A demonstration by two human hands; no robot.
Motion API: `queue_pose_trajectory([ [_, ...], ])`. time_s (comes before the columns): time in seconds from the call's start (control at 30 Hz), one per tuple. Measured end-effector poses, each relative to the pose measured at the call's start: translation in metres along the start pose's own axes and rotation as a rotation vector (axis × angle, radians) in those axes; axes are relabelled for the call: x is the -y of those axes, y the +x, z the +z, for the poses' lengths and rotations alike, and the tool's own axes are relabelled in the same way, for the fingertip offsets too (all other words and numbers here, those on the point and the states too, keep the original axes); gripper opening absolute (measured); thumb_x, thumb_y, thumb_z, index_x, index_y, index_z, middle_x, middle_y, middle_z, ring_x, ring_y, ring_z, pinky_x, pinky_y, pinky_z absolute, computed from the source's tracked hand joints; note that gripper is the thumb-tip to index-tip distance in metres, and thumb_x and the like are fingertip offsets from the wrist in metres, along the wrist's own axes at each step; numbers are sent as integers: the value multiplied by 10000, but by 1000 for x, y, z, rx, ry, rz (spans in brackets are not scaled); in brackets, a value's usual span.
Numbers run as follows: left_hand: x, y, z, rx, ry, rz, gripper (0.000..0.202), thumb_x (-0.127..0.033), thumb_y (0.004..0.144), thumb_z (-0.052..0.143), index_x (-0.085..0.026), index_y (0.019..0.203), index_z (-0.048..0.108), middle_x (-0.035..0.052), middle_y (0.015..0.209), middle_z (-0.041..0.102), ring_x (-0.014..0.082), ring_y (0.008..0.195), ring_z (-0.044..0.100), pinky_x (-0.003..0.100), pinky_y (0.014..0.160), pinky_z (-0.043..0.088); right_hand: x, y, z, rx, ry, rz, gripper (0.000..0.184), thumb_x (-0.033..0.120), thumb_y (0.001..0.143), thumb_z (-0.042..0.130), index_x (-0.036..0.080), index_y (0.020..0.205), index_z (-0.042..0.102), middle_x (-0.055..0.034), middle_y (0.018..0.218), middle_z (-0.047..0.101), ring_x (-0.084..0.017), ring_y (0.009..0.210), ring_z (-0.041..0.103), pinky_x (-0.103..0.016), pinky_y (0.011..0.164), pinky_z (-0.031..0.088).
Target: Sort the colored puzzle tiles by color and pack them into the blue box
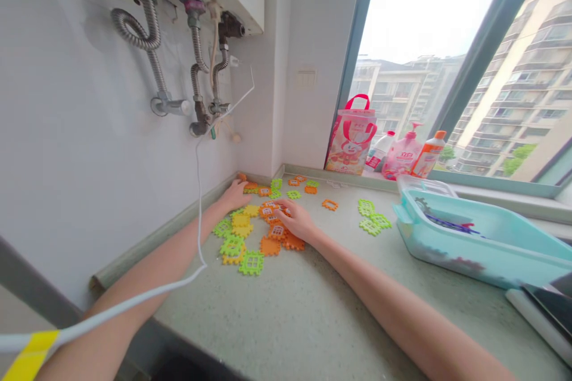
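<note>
"What could go wrong?"

"The right hand (pixel 292 219), its fingers half curled, lies over loose orange plastic squares (pixel 270 246) with toothed edges on the grey-green worktop (pixel 277 321); a careless drag could scatter those overlapping squares."

"And the left hand (pixel 236 196)?"

"Loosely bent fingers, at the orange pieces (pixel 252 186) towards the corner. I can't tell whether either hand grips anything. The slack white cable (pixel 143 297) crossing that forearm might snag."
</note>
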State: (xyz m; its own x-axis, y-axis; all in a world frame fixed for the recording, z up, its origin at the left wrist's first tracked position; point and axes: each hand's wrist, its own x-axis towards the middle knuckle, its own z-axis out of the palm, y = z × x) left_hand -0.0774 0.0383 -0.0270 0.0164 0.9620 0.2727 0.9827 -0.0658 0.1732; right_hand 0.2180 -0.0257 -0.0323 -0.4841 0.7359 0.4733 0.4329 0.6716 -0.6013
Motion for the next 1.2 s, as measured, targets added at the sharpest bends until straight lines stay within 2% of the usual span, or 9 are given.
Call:
queue_pose_trajectory([
  [0.2,10,6,6,60,-19,64,708,-414,921,540,-208,1593,453,102,1647,447,286,1495,450,393,1228,363,-3,-1,1,13,-8,-5,338,406,1009,578,260,1289,697,-73,1304,724,-252,1171,675,-405,1039,499],
  [0.47,-14,-21,-17,-7,-30,355,563,-400,905,581,-274,1452,622,64,1383,701,271,1285,629,401,1169,414,-2,-2,-1,9,-21,3,355,426,1013,565,238,1277,709,-94,1264,731,-259,1139,678,-410,1019,504],
  [0.6,-16,-20,-18,-106,18,195,696,-544,932,570,-204,1537,520,151,1531,562,341,1420,499,473,1185,376,0,-2,-2,14,-30,2,340,411,1010,567,240,1263,716,-92,1232,739,-249,1108,686,-401,1009,504],
  [0.67,-13,-16,-14,-59,54,75,683,-525,983,487,-182,1573,468,179,1623,447,368,1473,440,498,1178,371,0,-2,-3,20,-32,-1,332,409,1011,568,241,1254,717,-91,1243,737,-251,1123,682,-399,1009,501],
  [0.73,-10,-12,-11,25,80,31,613,-477,1007,434,-184,1541,511,174,1606,474,369,1446,475,496,1158,391,-1,-1,-3,29,-30,-5,324,405,1015,560,235,1239,721,-93,1263,733,-256,1156,672,-399,1017,494],
  [0.8,-8,-10,-10,34,86,65,561,-463,999,443,-191,1468,590,153,1515,579,351,1379,542,473,1139,419,-1,-2,-3,31,-26,0,319,401,1016,558,229,1226,726,-94,1261,733,-256,1158,672,-396,1016,494],
  [0.97,-7,-13,-16,-91,-56,198,455,-359,930,550,-202,1331,694,88,1210,761,275,1122,693,374,1030,520,0,-1,-3,6,-23,7,310,370,1000,576,226,1225,731,-92,1229,744,-252,1124,683,-397,1003,502],
  [1.07,-12,-16,-22,-121,-68,231,385,-306,968,489,-227,1239,749,64,1147,784,261,1065,716,376,1007,535,-1,0,-2,-14,-3,14,296,362,998,579,231,1214,734,-88,1210,754,-246,1100,692,-397,990,514],
  [1.2,-32,-23,-31,-200,-118,298,368,-372,1000,491,-237,1197,771,71,1140,780,259,1112,702,389,1058,514,-3,2,-2,-41,41,26,304,355,988,594,232,1236,718,-90,1231,747,-244,1109,692,-407,1005,517],
])
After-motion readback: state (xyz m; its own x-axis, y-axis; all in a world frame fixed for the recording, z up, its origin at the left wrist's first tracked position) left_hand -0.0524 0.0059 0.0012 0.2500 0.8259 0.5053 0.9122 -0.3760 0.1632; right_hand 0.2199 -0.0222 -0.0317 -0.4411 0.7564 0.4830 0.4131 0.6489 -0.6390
